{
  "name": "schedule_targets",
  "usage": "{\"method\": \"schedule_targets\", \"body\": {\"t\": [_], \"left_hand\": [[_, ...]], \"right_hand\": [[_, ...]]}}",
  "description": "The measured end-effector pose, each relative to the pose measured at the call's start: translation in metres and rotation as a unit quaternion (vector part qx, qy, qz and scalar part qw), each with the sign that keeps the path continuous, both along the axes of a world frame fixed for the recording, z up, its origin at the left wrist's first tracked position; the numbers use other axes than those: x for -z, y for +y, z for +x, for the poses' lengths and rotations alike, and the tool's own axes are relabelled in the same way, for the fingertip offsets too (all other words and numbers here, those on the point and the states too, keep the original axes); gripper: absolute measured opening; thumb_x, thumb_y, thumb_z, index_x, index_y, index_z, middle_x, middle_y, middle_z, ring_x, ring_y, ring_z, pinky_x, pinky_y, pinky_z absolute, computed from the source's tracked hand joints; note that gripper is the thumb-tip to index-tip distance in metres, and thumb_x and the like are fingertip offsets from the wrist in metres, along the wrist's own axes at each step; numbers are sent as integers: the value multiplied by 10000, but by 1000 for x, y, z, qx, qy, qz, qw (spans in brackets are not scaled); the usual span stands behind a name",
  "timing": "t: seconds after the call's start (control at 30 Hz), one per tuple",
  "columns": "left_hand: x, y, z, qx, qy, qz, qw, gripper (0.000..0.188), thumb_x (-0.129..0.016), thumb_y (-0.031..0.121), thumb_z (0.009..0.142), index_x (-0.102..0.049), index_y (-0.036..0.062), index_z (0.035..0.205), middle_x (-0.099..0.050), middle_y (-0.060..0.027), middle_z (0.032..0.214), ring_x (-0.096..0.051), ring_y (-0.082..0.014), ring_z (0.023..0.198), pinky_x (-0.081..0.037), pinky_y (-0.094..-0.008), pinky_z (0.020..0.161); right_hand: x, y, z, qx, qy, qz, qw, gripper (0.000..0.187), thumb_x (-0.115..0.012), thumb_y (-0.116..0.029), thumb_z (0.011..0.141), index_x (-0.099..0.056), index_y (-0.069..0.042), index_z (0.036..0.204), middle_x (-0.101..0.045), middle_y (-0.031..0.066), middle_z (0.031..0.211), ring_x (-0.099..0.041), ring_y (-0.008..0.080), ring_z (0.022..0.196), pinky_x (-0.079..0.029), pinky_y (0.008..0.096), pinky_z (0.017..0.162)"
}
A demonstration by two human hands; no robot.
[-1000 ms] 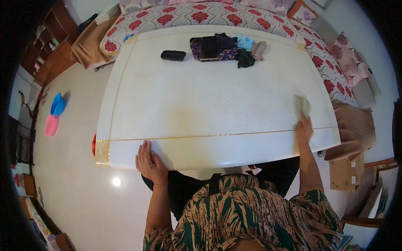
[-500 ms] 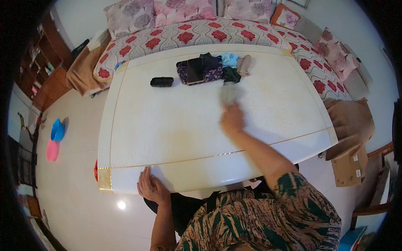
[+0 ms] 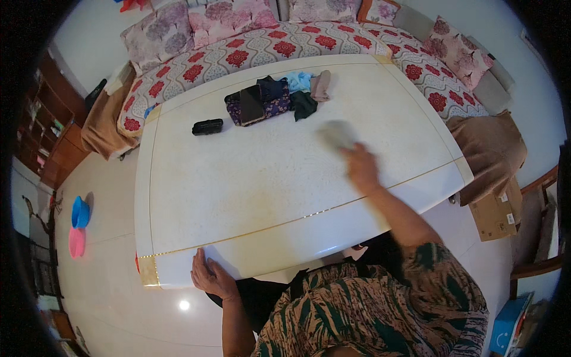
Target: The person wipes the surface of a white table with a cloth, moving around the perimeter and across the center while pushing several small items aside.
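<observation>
My right hand (image 3: 363, 168) is over the right half of the white table (image 3: 226, 172), closed on a greyish cloth (image 3: 335, 135); motion smears the cloth and fingertips. My left hand (image 3: 213, 277) rests on the near left table edge, fingers stretched out and nothing in them. Beyond the cloth lies a dark green piece of fabric (image 3: 304, 106), with a light blue cloth (image 3: 297, 81) and a beige piece of fabric (image 3: 320, 87) behind it. Left of these sits a dark floral bundle (image 3: 276, 110) with a flat dark rectangular object (image 3: 251, 104) on it.
A small black case (image 3: 207, 127) lies on the table's left side. Behind the table runs a sofa with a red-flowered cover (image 3: 238, 58). Blue (image 3: 80, 212) and pink basins (image 3: 77, 243) stand on the floor at left, a cardboard box (image 3: 492, 217) at right.
My right hand has swept the greyish cloth right, away from the dark green fabric. My left hand stays on the table edge. The whole view has tilted and shifted a little.
</observation>
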State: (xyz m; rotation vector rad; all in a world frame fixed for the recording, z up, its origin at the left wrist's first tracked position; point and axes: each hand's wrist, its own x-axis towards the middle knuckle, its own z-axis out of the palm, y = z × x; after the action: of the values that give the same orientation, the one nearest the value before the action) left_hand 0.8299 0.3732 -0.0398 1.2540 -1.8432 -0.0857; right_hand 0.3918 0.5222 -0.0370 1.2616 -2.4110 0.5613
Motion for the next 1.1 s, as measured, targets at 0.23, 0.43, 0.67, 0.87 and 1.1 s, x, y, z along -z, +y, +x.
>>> {"method": "schedule_targets", "body": {"t": [0.23, 0.43, 0.67, 0.87, 1.1], "left_hand": [[-2, 3, -10, -20, 7, 15, 1000, 322, -547, 92, 848, -657, 86, 1150, -674, -56, 1148, -584, -273, 1129, -354, -427, 1013], [-2, 2, -3, -35, 2, 5, 999, 327, -564, 96, 839, -656, 86, 1152, -678, -53, 1132, -599, -272, 1089, -370, -424, 990], [-2, 3, -11, -36, -17, 26, 999, 334, -557, 104, 865, -618, 49, 1188, -652, -128, 1145, -581, -326, 1057, -395, -438, 939], [-22, 21, -27, 112, 93, 111, 983, 452, -578, 209, 906, -505, -32, 1281, -575, -230, 1239, -534, -388, 1134, -372, -476, 989], [-55, 32, -97, 231, -92, 227, 942, 753, -738, 229, 737, -397, -43, 1351, -445, -266, 1366, -419, -412, 1275, -326, -505, 1059]], "right_hand": [[22, 221, -77, 388, -65, 36, 919, 510, -602, -143, 837, -526, -186, 1339, -490, 207, 1350, -507, 348, 1217, -471, 431, 982], [2, 106, 21, 190, -52, 18, 980, 456, -596, -105, 834, -560, -99, 1289, -502, 259, 1298, -483, 400, 1216, -442, 482, 968], [-6, -61, 191, -203, -161, -4, 966, 587, -645, -100, 793, -473, -41, 1351, -365, 294, 1395, -387, 453, 1282, -344, 524, 1032], [-23, -67, 225, -394, -265, -95, 875, 664, -648, -156, 839, -360, -65, 1430, -254, 240, 1507, -320, 425, 1346, -281, 522, 1077], [-13, 17, 129, -131, -136, 37, 981, 464, -596, -141, 891, -501, -23, 1330, -340, 218, 1464, -318, 360, 1371, -245, 532, 1064]]}}
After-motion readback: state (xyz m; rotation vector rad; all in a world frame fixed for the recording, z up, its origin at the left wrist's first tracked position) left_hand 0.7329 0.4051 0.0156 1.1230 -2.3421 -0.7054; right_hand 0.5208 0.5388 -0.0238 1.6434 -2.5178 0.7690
